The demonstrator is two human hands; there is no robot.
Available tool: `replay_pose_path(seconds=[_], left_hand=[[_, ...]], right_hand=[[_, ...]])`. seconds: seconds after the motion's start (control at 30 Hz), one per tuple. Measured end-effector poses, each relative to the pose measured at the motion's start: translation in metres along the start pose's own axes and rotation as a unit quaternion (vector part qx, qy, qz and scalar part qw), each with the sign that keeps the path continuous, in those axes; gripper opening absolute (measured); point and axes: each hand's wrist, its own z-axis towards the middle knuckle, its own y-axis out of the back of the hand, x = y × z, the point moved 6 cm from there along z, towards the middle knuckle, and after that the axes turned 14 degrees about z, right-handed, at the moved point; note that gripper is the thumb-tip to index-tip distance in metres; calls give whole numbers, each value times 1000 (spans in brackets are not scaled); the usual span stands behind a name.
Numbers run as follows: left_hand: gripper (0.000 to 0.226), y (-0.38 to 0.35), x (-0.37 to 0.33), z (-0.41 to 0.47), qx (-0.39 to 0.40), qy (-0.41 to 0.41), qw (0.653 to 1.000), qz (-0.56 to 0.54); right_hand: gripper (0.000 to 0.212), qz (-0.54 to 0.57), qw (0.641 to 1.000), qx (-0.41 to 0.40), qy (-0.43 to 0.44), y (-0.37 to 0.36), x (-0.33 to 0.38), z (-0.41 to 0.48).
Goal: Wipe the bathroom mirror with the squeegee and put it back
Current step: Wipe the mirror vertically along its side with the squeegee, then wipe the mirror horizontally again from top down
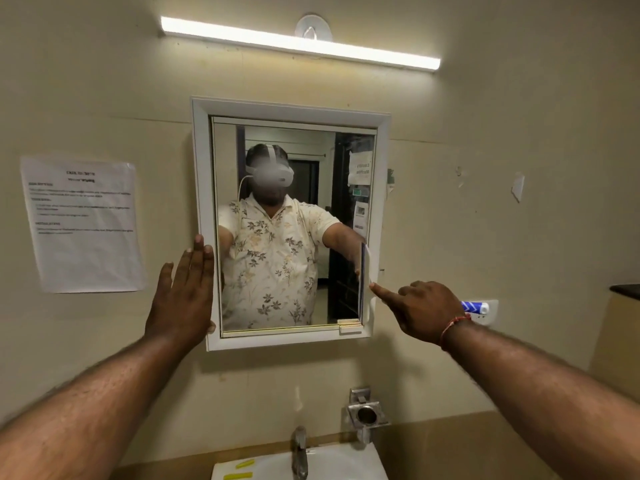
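Mirror (291, 237) above tap (299, 452) and sink (346, 460), notice (83, 223) leftward

**Bathroom mirror: unclear parts**

The notice (83, 223) is too small and soft to read. The sink (346, 462) is cut off by the bottom edge, a dark ledge (625, 292) by the right edge. The right hand (426, 313) hides most of a blue-and-white thing (475, 307) behind it; whether its curled fingers (410, 291) hold anything cannot be told. The left hand (183, 292) covers part of the mirror frame (201, 168).
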Motion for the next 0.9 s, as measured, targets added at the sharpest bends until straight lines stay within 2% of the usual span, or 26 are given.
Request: replay_pose_path(seconds=[0.37,0.47,0.57,0.73,0.9], left_hand=[[176,-2,2,0,0,3,1000,-9],[175,1,3,-1,-8,-8,1000,-8],[166,8,9,-2,-37,-21,999,-13],[142,41,36,20,-112,-38,993,-14],[149,94,72,70,-164,-45,985,5]], right_hand=[[63,17,999,13,-37,1,7,1],[58,53,996,6,-69,6,18,0],[54,116,987,-36,-102,17,33,1],[53,255,948,-125,-145,43,76,31],[47,432,865,-172,-188,72,127,87]])
